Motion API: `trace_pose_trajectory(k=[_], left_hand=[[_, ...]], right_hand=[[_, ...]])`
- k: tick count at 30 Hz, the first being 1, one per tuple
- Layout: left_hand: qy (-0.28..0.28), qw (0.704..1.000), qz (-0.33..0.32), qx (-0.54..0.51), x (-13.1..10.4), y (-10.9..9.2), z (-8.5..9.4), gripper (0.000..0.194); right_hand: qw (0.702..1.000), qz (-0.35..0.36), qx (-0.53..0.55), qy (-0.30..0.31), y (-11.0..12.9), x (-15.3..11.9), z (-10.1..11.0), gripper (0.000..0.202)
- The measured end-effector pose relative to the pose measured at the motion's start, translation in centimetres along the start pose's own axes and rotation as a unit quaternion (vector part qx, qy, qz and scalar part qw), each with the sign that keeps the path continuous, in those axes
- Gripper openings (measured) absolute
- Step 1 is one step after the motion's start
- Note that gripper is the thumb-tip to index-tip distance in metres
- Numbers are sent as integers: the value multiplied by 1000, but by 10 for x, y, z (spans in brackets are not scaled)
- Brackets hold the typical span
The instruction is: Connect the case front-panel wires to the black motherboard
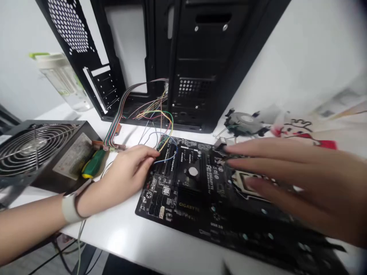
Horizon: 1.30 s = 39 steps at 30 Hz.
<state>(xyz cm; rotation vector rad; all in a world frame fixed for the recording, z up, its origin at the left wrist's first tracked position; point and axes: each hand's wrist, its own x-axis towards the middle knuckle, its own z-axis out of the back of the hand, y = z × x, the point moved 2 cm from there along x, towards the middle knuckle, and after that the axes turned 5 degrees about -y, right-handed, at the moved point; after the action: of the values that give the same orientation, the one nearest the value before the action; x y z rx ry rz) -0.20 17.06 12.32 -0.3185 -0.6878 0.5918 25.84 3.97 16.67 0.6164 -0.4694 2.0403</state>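
Observation:
A black motherboard (200, 198) marked GIGABYTE lies on the white table. My left hand (130, 164), with a pale watch band at its wrist, reaches over the board's left edge. Its thumb and forefinger pinch thin coloured wires (172, 126); the yellow and blue ones run to the fingertips, which hide the ends. Spread above the right part of the board is my right hand (304, 179), blurred, fingers stretched out and holding nothing visible. Beneath its fingers the CPU socket (246, 185) is partly covered. The wires lead back into the black computer case (212, 57).
On the left stands a power supply (69, 160) with a fan grille, a green-and-yellow screwdriver handle (94, 163) beside it. A clear bottle (64, 82) is behind. A CPU cooler fan (245, 121) and a red-and-white printed item (304, 131) sit at the back right.

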Motion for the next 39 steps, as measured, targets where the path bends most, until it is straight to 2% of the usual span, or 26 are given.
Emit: trace_pose_trajectory(k=[1,3,7,9,11,13,15,16,18,22,25,28,30,32,34,35,37,39], left_hand=[[4,1000,24,-12,-2,2,0,21],[24,998,60,-21,-6,5,0,26],[95,990,98,-31,-16,7,0,40],[112,983,104,-101,-19,4,0,39],[118,957,142,-223,-20,3,-2,39],[125,907,214,-340,-19,5,-5,46],[123,867,265,-404,-19,9,-8,55],[116,859,272,-417,-18,10,-9,58],[92,860,263,-427,-15,12,-10,60],[62,861,252,-437,-11,4,-9,62],[57,871,228,-430,-7,-5,-7,56],[41,892,150,-425,-6,-9,-6,51],[32,919,92,-382,-7,-7,-6,51],[26,959,26,-280,-10,-4,-9,51],[50,987,-53,-144,-13,-3,-14,48],[76,990,-87,-82,-14,-3,-17,43],[144,982,-125,2,-16,-3,-23,29],[186,973,-124,47,-17,-2,-23,23]], right_hand=[[998,39,-3,49,10,16,-10,33],[992,53,19,110,22,39,-32,33],[984,40,31,170,31,57,-69,35],[982,15,41,186,32,59,-80,38],[978,-24,58,198,31,60,-86,39],[974,-60,78,204,30,60,-86,40],[972,-82,88,201,31,56,-81,47],[973,-83,84,197,34,53,-76,52],[979,-69,53,186,44,42,-62,65],[986,22,-67,151,76,17,-38,94],[983,60,-152,86,91,5,-32,81],[985,49,-157,50,88,0,-29,78],[985,50,-154,55,83,-2,-24,75],[984,46,-160,62,79,-3,-18,75],[983,36,-166,64,79,-3,-13,77],[984,37,-166,60,81,-2,-12,77],[984,52,-165,53,86,-1,-15,74],[983,78,-158,45,91,1,-23,71]])
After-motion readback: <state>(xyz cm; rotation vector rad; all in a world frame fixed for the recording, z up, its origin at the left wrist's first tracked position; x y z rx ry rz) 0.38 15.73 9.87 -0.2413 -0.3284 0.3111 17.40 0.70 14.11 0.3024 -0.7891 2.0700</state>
